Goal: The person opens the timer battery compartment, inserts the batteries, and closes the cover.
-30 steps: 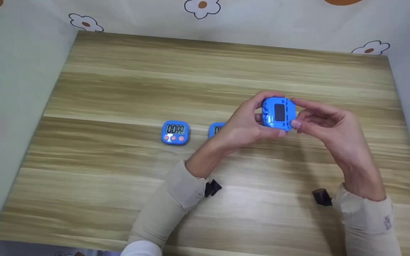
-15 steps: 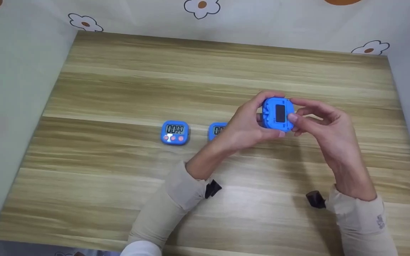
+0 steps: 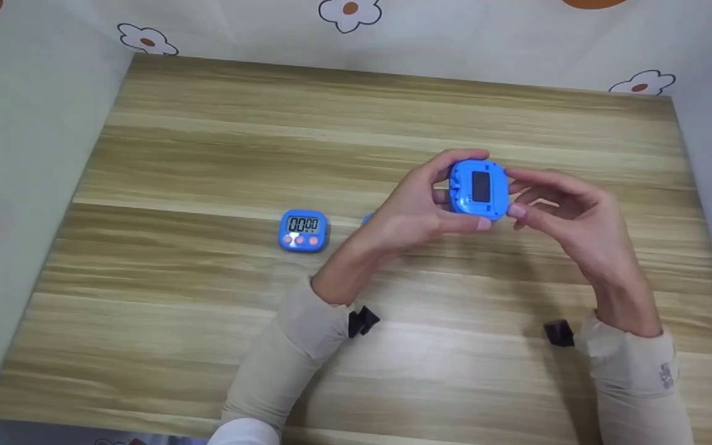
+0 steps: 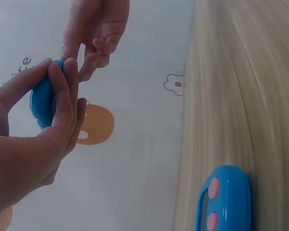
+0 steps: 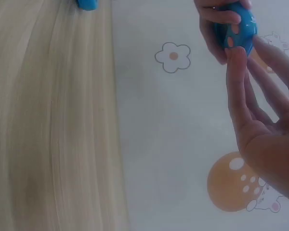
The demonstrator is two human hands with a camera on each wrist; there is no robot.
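A blue digital timer (image 3: pixel 481 188) is held above the table, its back with a dark rectangle facing the head camera. My left hand (image 3: pixel 415 207) grips it by its edges, thumb on the near side and fingers on the far side. My right hand (image 3: pixel 578 225) has thumb and index fingertips at its right edge, pinching it lightly. Pink buttons on the held timer (image 5: pixel 241 31) show in the right wrist view. A second blue timer (image 3: pixel 303 230) lies face up on the table, reading 00:00. Another blue timer (image 3: pixel 367 218) is almost wholly hidden behind my left wrist.
The wood-grain table (image 3: pixel 207 154) spans the head view, with a pale flower-print wall covering (image 3: pixel 455 43) behind it. Small black devices sit at the beige cuffs, one by the left wrist (image 3: pixel 363 321) and one by the right (image 3: pixel 559 332).
The right thumb moved onto the timer's back, then returned to its edge. My left hand and the timer shifted slightly up and left, covering more of the timer beneath the wrist.
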